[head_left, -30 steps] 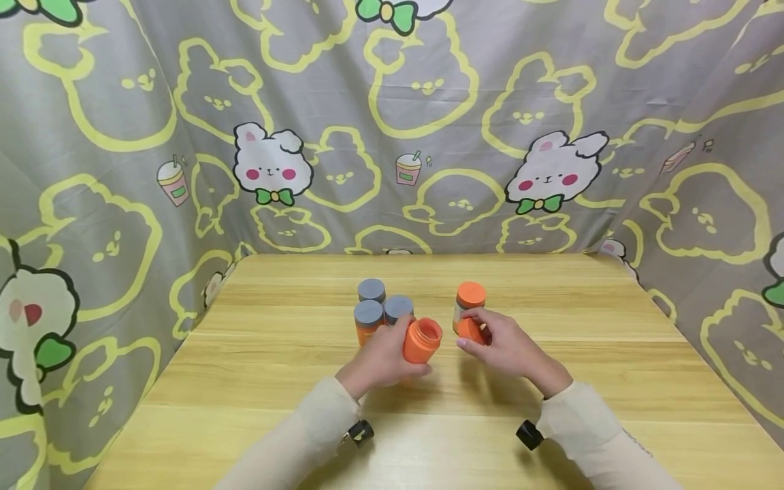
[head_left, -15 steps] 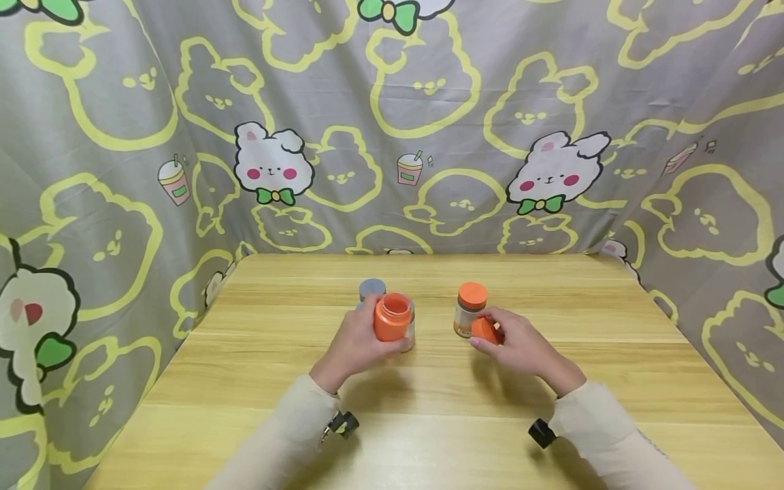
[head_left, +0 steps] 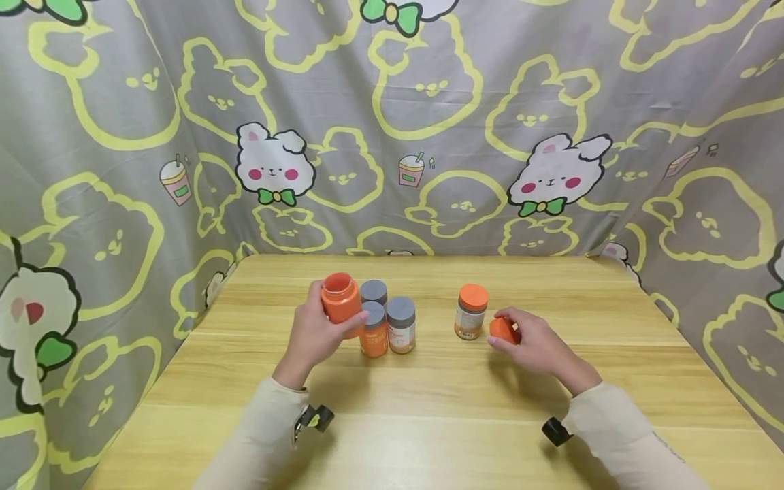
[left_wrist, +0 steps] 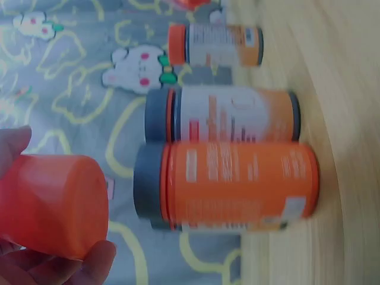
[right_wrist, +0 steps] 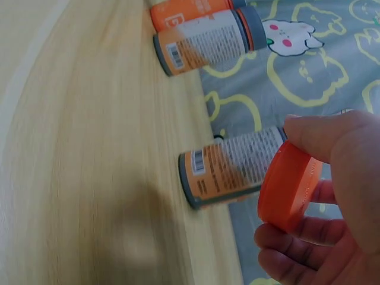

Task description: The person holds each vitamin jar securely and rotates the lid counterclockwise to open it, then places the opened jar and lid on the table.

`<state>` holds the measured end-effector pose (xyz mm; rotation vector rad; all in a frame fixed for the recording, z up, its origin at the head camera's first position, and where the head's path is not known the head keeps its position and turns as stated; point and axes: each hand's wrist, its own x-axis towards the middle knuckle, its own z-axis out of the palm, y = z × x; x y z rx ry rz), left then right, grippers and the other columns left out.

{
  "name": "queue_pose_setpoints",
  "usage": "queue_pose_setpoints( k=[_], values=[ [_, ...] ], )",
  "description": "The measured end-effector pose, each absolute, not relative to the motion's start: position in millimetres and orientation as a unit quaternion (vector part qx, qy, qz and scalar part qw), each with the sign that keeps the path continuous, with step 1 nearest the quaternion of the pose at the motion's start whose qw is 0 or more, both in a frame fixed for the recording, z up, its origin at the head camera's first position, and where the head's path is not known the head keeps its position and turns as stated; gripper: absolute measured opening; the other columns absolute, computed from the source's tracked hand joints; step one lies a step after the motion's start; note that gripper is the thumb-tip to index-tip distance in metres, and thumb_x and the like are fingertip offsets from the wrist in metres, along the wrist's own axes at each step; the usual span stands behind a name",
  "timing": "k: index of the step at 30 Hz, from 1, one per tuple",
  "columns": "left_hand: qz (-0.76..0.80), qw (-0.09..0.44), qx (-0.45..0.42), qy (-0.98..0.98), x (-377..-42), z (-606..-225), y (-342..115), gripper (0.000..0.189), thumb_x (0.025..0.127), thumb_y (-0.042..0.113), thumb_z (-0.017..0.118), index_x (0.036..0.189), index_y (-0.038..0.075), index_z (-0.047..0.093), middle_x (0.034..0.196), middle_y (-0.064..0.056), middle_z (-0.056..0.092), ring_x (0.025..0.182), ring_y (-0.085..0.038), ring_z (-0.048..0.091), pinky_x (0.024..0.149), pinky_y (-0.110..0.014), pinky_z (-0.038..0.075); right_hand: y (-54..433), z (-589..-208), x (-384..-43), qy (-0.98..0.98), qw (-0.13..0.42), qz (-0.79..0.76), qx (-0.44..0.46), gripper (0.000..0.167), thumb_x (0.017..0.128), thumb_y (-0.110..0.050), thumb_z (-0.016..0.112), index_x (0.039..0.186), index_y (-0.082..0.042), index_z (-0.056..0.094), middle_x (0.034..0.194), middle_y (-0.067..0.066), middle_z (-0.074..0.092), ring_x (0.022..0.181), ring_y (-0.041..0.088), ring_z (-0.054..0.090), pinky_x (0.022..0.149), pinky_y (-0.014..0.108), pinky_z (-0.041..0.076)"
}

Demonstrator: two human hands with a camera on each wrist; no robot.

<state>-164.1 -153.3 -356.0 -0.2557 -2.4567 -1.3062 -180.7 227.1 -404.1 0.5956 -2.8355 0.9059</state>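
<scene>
My left hand (head_left: 315, 333) grips an uncapped orange bottle (head_left: 341, 299), its open mouth tilted up towards me. In the left wrist view the bottle's smooth base (left_wrist: 77, 205) faces the grey-capped bottles and is well above the table. Just right of that hand stand three grey-capped bottles close together: an orange one (head_left: 374, 338), one with a white label (head_left: 401, 333) and one behind (head_left: 373, 288). My right hand (head_left: 529, 340) pinches an orange screw cap (head_left: 503, 331) by its edge between thumb and fingers. Beside it a bottle with an orange cap (head_left: 473, 309) stands upright.
The wooden table (head_left: 416, 422) runs back to a grey curtain (head_left: 441, 122) printed with yellow outlines and white rabbits. Small black cameras (head_left: 556, 431) sit at both wrists over pale sleeves.
My left hand has carried the uncapped bottle leftward and up, past the grey-capped bottles, which show again. My right hand has shifted right with the cap, away from the orange-capped bottle.
</scene>
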Motion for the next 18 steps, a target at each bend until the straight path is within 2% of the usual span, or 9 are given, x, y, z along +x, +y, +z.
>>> queue_pose_setpoints(
  k=[3,9,18],
  values=[
    [-0.457,0.173,-0.06,-0.87,-168.1,-359.2,-162.1,0.07,0.075,0.029,0.084,0.125,0.004,0.042,0.108,-0.014,0.064,0.093,-0.03,0.064,0.077,-0.048,0.051,232.2,-405.1,-182.7,-0.937,0.046,0.293,0.183,0.05,0.088,-0.033,0.071,0.122,0.001,0.056,0.091,0.006,0.06,0.073,0.016,0.053,0.062,0.032,0.045],
    [-0.463,0.16,-0.015,-0.872,-179.1,-370.4,-175.1,0.069,0.077,0.027,0.082,0.127,0.004,0.04,0.111,-0.016,0.061,0.098,-0.032,0.06,0.084,-0.049,0.048,242.9,-409.4,-188.4,-0.942,0.039,0.287,0.167,0.053,0.089,-0.033,0.071,0.124,0.003,0.054,0.094,0.009,0.061,0.076,0.019,0.055,0.064,0.033,0.046],
    [-0.452,0.129,0.018,-0.883,-198.0,-393.4,-191.7,0.068,0.079,0.025,0.08,0.129,0.002,0.039,0.115,-0.019,0.058,0.103,-0.035,0.058,0.089,-0.05,0.046,264.5,-419.3,-198.1,-0.953,0.046,0.258,0.154,0.057,0.088,-0.034,0.071,0.124,0.005,0.052,0.093,0.011,0.06,0.076,0.021,0.054,0.063,0.034,0.045]
  ],
)
